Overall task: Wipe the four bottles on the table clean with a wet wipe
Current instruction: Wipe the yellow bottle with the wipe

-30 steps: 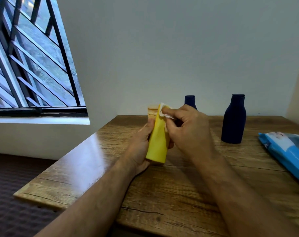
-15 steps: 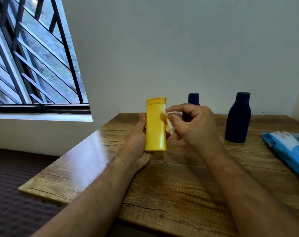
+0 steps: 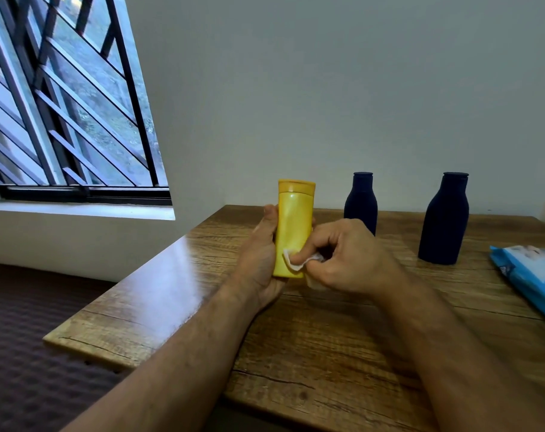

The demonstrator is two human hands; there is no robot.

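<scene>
A: In the head view, where was the yellow bottle (image 3: 293,226)?

B: Upright, lifted just above the table (image 3: 171,307), with the left hand (image 3: 260,260) wrapped round its left side and base. The right hand (image 3: 346,257) had a white wet wipe (image 3: 296,261) pinched between thumb and fingers and pressed to the bottle's lower front.

A: And the others?

B: Two dark blue bottles stood near the wall, the nearer one (image 3: 360,202) just behind the right hand, the other (image 3: 444,221) well apart to the right. A fourth wasn't in view. The blue wipe pack (image 3: 533,279) lay at the right edge.

A: So which step?

B: Wiping the yellow one, I'd judge. Next would call for turning it to reach the hidden sides, then setting it down.
</scene>
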